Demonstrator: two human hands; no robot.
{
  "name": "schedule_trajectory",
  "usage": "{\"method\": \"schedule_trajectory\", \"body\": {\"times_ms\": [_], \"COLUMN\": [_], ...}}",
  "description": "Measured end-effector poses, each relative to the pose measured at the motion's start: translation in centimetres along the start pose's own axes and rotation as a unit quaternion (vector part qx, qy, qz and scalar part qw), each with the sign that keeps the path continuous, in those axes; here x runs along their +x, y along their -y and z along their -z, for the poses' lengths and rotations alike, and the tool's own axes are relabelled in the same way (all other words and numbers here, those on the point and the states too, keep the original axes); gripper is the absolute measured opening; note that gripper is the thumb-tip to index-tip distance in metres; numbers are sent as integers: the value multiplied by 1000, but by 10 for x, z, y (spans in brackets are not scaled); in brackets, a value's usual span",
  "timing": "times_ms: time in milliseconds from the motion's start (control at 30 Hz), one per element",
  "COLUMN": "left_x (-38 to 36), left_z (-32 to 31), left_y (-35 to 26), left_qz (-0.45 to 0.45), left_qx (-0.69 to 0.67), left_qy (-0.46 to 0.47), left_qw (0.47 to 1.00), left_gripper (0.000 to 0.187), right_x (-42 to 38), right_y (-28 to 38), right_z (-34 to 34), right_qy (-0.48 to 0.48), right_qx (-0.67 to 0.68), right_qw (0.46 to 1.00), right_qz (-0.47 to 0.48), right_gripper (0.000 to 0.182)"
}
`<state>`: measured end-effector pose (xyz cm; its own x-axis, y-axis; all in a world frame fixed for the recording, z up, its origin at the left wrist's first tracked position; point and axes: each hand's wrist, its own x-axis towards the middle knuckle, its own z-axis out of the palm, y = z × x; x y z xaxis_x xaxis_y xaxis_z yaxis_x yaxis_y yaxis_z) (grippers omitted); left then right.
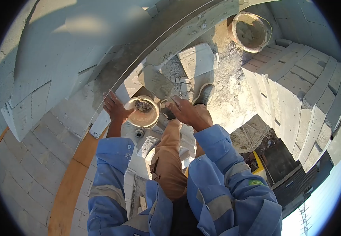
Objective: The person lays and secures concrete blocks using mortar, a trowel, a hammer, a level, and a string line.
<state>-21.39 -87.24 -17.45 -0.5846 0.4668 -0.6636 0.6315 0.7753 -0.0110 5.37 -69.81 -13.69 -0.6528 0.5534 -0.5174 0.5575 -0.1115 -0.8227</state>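
Observation:
My left hand [116,109] rests with fingers spread at the edge of the block wall, close to a thin pale line [129,69] running along it. My right hand [186,113] is closed around the handle of a trowel [154,82], whose broad grey blade points up and left toward the wall. Between my hands, lower down, stands a round bucket [143,118] with a wire handle and dark contents. Just below my left hand is a light flat piece [99,124] at the end of a wooden plank [70,192].
A mortar-crusted bucket [251,32] stands at the upper right beside a stack of pale blocks [296,78]. A loose block [198,59] lies on the rubble-strewn floor. My shoe [205,93] is near it. A yellow-edged object [259,167] is at lower right.

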Motion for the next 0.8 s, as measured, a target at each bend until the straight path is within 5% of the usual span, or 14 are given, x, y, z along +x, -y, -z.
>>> {"method": "schedule_trajectory", "body": {"times_ms": [67, 267, 400, 600, 667, 800], "left_x": [1, 2, 5, 3, 2, 2], "left_z": [-9, -9, -15, -7, -6, -6], "left_y": [8, 13, 26, 26, 27, 28], "left_qz": [-41, -59, -119, -144, -135, -130], "left_qx": [22, 14, 50, 88, 108, 141], "left_qy": [-74, -74, -123, -115, -99, -96], "left_qw": [996, 995, 984, 979, 980, 977], "left_gripper": [152, 146, 146, 145, 145, 147], "right_x": [-2, 15, 53, 169, 215, 233], "right_y": [-4, -54, -135, -209, -272, -220], "right_z": [20, 174, 298, 427, 456, 426], "right_qy": [-3, -274, -294, -213, -140, -31], "right_qx": [-27, 106, -217, -402, -445, -534], "right_qw": [999, 941, 909, 839, 845, 827], "right_qz": [-36, -167, -198, -298, -261, -174], "right_gripper": [43, 33, 45, 43, 40, 40]}}
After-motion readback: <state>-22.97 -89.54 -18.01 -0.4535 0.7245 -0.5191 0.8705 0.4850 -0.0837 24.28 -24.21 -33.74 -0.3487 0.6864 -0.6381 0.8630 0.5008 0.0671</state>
